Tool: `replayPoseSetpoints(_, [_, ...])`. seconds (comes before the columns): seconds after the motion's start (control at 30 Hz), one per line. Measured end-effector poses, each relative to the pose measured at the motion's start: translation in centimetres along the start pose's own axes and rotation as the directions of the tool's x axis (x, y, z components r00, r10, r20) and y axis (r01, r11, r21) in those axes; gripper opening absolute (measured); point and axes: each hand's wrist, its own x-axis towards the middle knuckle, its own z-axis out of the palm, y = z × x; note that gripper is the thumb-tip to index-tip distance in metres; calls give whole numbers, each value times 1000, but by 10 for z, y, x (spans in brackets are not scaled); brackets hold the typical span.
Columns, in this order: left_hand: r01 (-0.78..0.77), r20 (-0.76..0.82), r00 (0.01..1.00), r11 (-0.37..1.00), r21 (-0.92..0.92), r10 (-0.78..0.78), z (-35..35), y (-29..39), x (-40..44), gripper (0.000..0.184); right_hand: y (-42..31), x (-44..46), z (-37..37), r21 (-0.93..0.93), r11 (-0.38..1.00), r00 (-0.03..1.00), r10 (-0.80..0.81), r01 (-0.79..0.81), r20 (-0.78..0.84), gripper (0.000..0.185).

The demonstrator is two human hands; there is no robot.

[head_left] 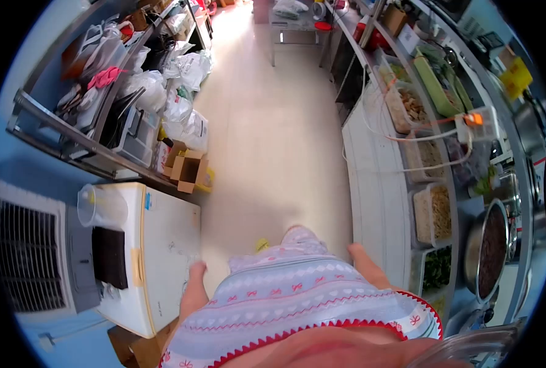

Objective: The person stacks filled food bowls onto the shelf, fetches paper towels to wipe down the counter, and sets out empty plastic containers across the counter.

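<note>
My left hand (198,268) hangs low at my side, beside the white chest freezer (170,257); I cannot tell whether it touches it. On the other side, my right hand (355,250) hangs near the long white cabinet front (376,202). Only a small part of each hand shows past the forearm, and the fingers are hidden. Nothing can be seen held in either one. Between them lies my pale blue patterned clothing (285,294) with red zigzag trim.
A pale floor aisle (270,122) runs ahead. Metal shelving (89,147) with plastic bags and an open cardboard box (190,172) lines the left. To the right are food tubs (432,214), a large metal bowl (487,251) and a looping white cable (417,168). A table (294,27) stands ahead.
</note>
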Motion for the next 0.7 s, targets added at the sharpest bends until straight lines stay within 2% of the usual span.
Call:
replayPoseSetpoints(0.03, [52, 24, 999, 974, -219, -48, -58, 30, 45, 27, 4, 7, 6, -19, 1000, 1000, -2, 2, 27, 35])
replayPoseSetpoints(0.1, [-105, -206, 978, 922, -373, 28, -165, 106, 125, 27, 19, 72, 49, -125, 987, 994, 101, -106, -41, 33])
replayPoseSetpoints(0.13, [-321, -362, 924, 761, -563, 122, -190, 128, 182, 24, -5, 48, 19, -109, 993, 999, 35, -36, -13, 32])
replayPoseSetpoints(0.17, [-257, -318, 946, 724, -640, 55, -237, 170, 199, 22, -29, 22, -13, -90, 995, 999, -32, 33, 16, 32])
replayPoseSetpoints(0.2, [-361, -392, 914, 646, -672, 102, -281, 212, 204, 24, -44, 34, -26, -74, 996, 998, -44, 47, 39, 31])
replayPoseSetpoints(0.23, [-368, -399, 911, 642, -672, 104, -298, 240, 231, 24, -61, 50, -37, -62, 997, 997, -48, 52, 61, 30])
replayPoseSetpoints(0.3, [-479, -543, 835, 605, -636, 90, -323, 291, 276, 27, -99, 92, -73, -48, 998, 995, -46, 51, 91, 28])
replayPoseSetpoints(0.33, [-479, -584, 796, 754, -450, 158, -324, 306, 290, 31, -121, 118, -96, -51, 997, 994, -46, 51, 103, 28])
replayPoseSetpoints(0.37, [-374, -424, 892, 785, -495, 158, -327, 320, 302, 33, -144, 146, -123, -54, 997, 993, -46, 52, 112, 27])
replayPoseSetpoints(0.4, [-314, -443, 882, 900, -303, 158, -316, 324, 312, 36, -171, 170, -150, -61, 997, 991, -45, 54, 128, 26])
replayPoseSetpoints(0.43, [-243, -359, 923, 933, -266, 137, -302, 325, 331, 32, -201, 201, -182, -78, 995, 990, -50, 61, 133, 25])
replayPoseSetpoints(0.47, [-275, -287, 933, 943, -188, 215, -287, 315, 344, 31, -230, 233, -217, -107, 992, 989, -54, 69, 136, 24])
replayPoseSetpoints(0.5, [-169, -38, 985, 928, -332, 166, -285, 307, 349, 31, -265, 268, -250, -176, 978, 986, -91, 115, 140, 23])
replayPoseSetpoints(0.53, [-254, 162, 948, 958, -136, 274, -287, 298, 361, 31, -297, 305, -283, -260, 946, 978, -168, 196, 125, 23])
replayPoseSetpoints(0.57, [-242, 289, 922, 966, -93, 258, -294, 295, 368, 31, -300, 397, -301, -653, 549, 789, -601, 522, 126, 19])
replayPoseSetpoints(0.6, [-186, 367, 907, 979, -85, 204, -301, 290, 374, 31, -370, 381, -358, -459, 785, 837, -527, 416, -143, 20])
replayPoseSetpoints(0.63, [-104, 411, 901, 989, -102, 138, -313, 287, 382, 31, -390, 455, -372, -321, 830, 762, -550, 455, -343, 22])
replayPoseSetpoints(0.67, [-37, 438, 895, 993, -116, 85, -325, 287, 398, 31, -459, 427, -437, 495, 826, 959, -183, 269, -215, 26])
replayPoseSetpoints(0.7, [0, 450, 891, 992, -125, 57, -341, 291, 417, 31, -506, 435, -480, 407, 835, 901, -216, 370, -377, 27])
